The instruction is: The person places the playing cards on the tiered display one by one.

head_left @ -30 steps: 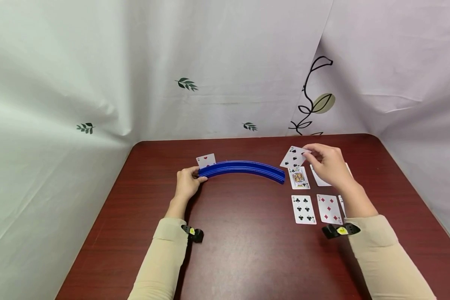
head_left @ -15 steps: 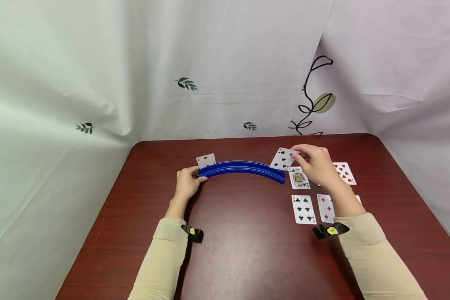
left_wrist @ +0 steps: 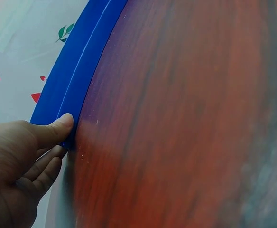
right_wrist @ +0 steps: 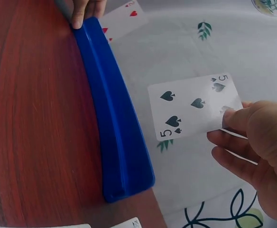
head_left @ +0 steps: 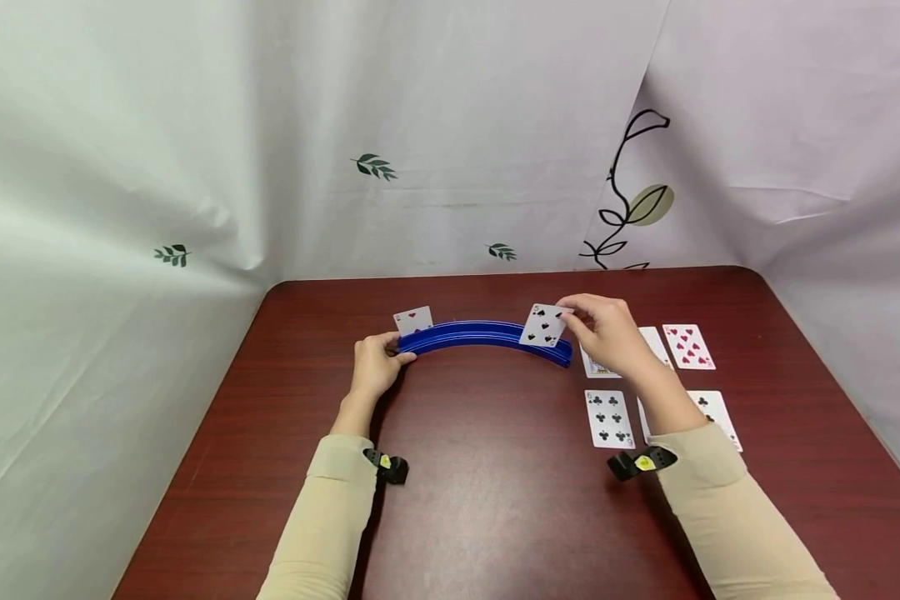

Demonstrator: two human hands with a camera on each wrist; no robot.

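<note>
Five of spades (right_wrist: 195,107): near the right end of the blue rack (head_left: 472,333)
Right hand (head_left: 603,333): I pinch that card
Left hand (head_left: 375,365): I pinch the rack's left end, beside the two of hearts (right_wrist: 124,23)

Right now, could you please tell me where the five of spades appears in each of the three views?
Head: the five of spades is right of centre, pinched by the right hand.
Left wrist: not in this picture.
Right wrist: the five of spades is just right of centre.
Shared landmark: the curved blue rack, seen in all three views, held at one end by the left hand.
</note>
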